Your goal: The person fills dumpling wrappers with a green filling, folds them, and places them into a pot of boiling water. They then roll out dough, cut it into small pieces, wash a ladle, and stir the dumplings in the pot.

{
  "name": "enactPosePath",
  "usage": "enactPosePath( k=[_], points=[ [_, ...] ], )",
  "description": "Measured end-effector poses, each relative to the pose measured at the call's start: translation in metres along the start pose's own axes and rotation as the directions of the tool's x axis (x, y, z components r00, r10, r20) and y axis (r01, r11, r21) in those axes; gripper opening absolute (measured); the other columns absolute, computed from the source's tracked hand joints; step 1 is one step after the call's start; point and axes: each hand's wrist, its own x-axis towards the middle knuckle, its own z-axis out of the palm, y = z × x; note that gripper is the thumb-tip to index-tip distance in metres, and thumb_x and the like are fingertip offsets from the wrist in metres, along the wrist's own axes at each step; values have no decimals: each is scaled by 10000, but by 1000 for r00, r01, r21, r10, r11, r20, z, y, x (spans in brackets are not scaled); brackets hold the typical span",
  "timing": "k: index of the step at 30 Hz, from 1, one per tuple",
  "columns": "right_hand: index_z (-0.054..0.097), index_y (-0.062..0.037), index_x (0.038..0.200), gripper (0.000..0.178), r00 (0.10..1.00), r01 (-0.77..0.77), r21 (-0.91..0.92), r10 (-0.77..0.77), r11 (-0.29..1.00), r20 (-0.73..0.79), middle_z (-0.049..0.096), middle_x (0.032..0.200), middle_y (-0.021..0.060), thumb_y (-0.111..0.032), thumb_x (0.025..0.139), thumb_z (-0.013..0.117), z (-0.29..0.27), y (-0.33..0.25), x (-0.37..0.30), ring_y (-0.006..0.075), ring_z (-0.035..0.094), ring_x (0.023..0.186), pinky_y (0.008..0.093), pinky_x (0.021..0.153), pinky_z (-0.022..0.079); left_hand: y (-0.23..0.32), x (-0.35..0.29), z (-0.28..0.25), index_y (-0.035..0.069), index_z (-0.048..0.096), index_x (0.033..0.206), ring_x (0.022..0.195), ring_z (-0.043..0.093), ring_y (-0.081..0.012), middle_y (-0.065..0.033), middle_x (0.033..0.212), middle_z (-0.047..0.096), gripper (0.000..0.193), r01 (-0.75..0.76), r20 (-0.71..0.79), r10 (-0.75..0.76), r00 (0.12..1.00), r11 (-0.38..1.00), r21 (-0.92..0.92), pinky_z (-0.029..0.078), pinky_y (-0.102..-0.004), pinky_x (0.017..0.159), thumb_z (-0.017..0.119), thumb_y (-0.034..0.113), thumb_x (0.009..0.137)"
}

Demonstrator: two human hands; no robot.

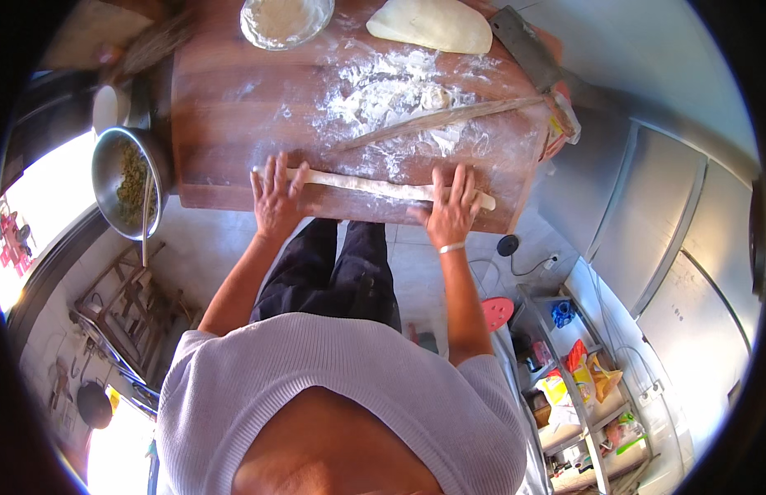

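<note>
A long, pale rope of dough (366, 185) lies crosswise near the front edge of a brown wooden board (226, 115). My left hand (278, 202) rests flat over its left end, fingers spread. Toward the other end, my right hand (451, 216) presses on it with fingers stretched out; a short stub of dough shows past that hand. Just beyond the rope, a tapered wooden rolling pin (432, 123) lies slantwise over scattered white flour (375, 103). A flat slab of dough (432, 25) sits at the board's far side.
A bowl of flour (286, 18) and a cleaver (525, 51) are at the far edge. Left of the board stands a metal bowl (111, 194) with greenish filling and a utensil. Stocked shelves (593, 445) are at lower right, beside steel cabinet doors (659, 198).
</note>
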Motion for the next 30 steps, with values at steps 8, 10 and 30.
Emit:
enactPosePath(
  k=[8,10,30],
  points=[
    [443,-209,1410,859,976,198,49,-193,979,-97,266,1519,206,-741,741,526,5,19,10,426,286,1359,644,1025,244,-20,20,-6,223,415,1432,1416,250,-364,-142,1544,255,923,-40,-56,37,998,998,-49,177,-647,1104,744,590,651],
    [459,-211,1398,856,987,163,32,-163,986,1,278,1517,200,-776,755,445,11,20,-38,425,296,1352,633,1025,248,-27,-18,-6,212,419,1429,1408,261,-374,-146,1536,274,899,-34,114,36,993,999,-12,182,-650,1100,711,611,677],
    [469,-155,1377,881,994,21,-68,-28,997,-106,320,1490,184,-780,757,423,17,44,-31,421,330,1322,601,1008,280,-70,-1,9,85,611,1102,1094,552,-314,-91,1214,572,513,-141,-227,115,967,985,-102,468,-456,922,807,226,649]
  ],
)
